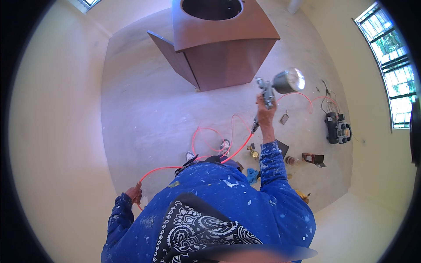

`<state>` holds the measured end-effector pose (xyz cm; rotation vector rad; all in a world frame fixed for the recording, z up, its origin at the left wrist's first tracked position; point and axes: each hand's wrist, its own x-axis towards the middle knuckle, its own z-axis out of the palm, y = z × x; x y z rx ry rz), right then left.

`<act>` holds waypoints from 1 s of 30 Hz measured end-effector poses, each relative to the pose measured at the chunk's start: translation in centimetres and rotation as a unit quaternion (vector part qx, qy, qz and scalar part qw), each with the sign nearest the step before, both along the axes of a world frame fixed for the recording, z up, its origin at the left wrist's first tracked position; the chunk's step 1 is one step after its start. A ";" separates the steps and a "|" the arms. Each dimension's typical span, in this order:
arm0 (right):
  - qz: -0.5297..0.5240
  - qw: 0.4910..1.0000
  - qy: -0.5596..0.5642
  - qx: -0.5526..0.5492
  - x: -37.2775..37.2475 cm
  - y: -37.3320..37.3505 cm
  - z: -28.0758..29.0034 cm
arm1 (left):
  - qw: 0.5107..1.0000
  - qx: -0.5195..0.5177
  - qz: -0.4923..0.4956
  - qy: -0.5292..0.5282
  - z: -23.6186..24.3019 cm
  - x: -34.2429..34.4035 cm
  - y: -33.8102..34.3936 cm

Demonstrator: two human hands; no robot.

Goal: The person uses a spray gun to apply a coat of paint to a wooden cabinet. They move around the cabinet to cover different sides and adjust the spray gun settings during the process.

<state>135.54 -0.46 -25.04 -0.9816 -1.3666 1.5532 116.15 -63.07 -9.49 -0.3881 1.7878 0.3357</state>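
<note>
Raised ahead on the right, my right hand (265,115) is closed around the grip of a metal spray gun (266,91). A grey cup (287,81) with a shiny end sticks out from the gun's right side. From the gun's base an orange air hose (239,152) runs down across my body to the left. Low on the left, my left hand (134,192) is closed on that hose. Beyond the gun stands a brown wooden cabinet (228,61) with a round hole in its top. Its door (173,59) hangs open on the left.
A black air compressor (337,128) sits on the floor near the right wall. Loose hose coils (209,129) lie around my shoes (224,147). Close on the right are an open box (312,158), a tin (254,154) and a blue cloth (252,175). A barred window (390,61) is at right.
</note>
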 end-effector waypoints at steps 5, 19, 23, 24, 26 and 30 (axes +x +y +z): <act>0.181 0.977 -0.047 0.104 -4.8 -9.4 2.8 | 0.991 0.063 0.113 0.030 -4.5 -2.4 -5.0; 0.381 0.810 -0.268 0.357 -9.5 -26.1 8.6 | 0.955 0.287 -0.075 -0.018 -6.9 -6.0 -13.2; 0.334 0.800 -0.260 0.426 -9.8 -28.5 9.9 | 0.945 0.261 -0.181 0.085 -8.6 -5.5 -16.2; 0.319 0.798 -0.255 0.443 -9.9 -28.9 10.1 | 0.947 0.246 -0.185 0.089 -9.5 -5.4 -17.1; 0.294 0.789 -0.229 0.488 -10.4 -29.4 10.3 | 0.951 0.230 -0.186 0.085 -11.9 -5.3 -19.2; 0.276 0.785 -0.203 0.516 -11.2 -29.3 9.6 | 0.936 0.306 -0.159 0.070 -17.2 -4.9 -23.6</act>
